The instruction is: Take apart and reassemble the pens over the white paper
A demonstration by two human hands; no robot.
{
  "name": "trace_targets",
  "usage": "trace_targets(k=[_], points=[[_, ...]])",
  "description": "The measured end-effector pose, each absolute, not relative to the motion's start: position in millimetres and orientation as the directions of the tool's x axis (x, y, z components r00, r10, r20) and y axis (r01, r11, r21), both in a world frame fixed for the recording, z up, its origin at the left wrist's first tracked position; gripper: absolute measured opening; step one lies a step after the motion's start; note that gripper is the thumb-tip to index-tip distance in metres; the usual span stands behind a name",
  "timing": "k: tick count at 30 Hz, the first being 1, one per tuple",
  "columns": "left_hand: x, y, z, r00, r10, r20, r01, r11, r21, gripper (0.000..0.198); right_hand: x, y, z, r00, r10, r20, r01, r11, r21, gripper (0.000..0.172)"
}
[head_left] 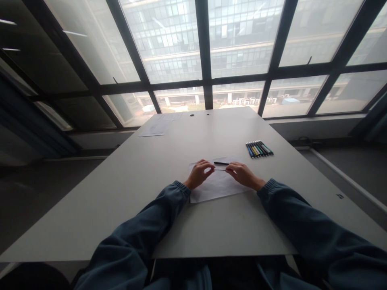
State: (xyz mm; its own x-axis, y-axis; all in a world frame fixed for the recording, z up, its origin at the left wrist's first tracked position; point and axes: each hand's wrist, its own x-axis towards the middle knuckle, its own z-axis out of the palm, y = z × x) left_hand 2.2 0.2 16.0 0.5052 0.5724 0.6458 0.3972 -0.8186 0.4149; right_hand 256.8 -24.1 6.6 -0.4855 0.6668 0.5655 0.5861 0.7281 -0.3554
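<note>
Between my two hands, just above the paper, stretches a thin dark rod point(220, 170) that looks like a pen refill. My left hand point(200, 173) pinches its left end with thumb and fingertips. The right end is pinched the same way by my right hand point(241, 174). A black pen point(221, 163) lies just beyond the rod, its right end close to or behind my right fingers. Under both hands a white sheet of paper point(211, 192) rests on the table.
The white table point(121, 209) reaches toward the windows. Several pens point(259, 149) in various colours lie side by side at the right. More paper sheets point(154, 128) lie at the far left. A small dark mark point(340, 196) shows near the right edge.
</note>
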Motion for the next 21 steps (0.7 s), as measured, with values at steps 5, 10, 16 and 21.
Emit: trace_targets(k=[5,10,16,21], points=[[3,-1,18,0.509,0.57,0.644,0.388,-0.821,0.42,0.022,257,-25,7,-0.477,0.674,0.564,0.59,0.722,-0.363,0.016],[-11,13,21,0.427,0.671,0.606,0.522,-0.73,0.441,0.021,260,-23,3,-0.443,0.699,0.562,0.607,0.695,-0.386,0.016],[-42,35,16,0.574,0.694,0.434,0.58,-0.719,0.383,0.012,262,-23,2,-0.413,0.715,0.564,0.628,0.672,-0.393,0.018],[-46,38,11,0.623,0.676,0.394,0.549,-0.736,0.395,0.012,262,-23,2,-0.409,0.721,0.559,0.628,0.667,-0.401,0.019]])
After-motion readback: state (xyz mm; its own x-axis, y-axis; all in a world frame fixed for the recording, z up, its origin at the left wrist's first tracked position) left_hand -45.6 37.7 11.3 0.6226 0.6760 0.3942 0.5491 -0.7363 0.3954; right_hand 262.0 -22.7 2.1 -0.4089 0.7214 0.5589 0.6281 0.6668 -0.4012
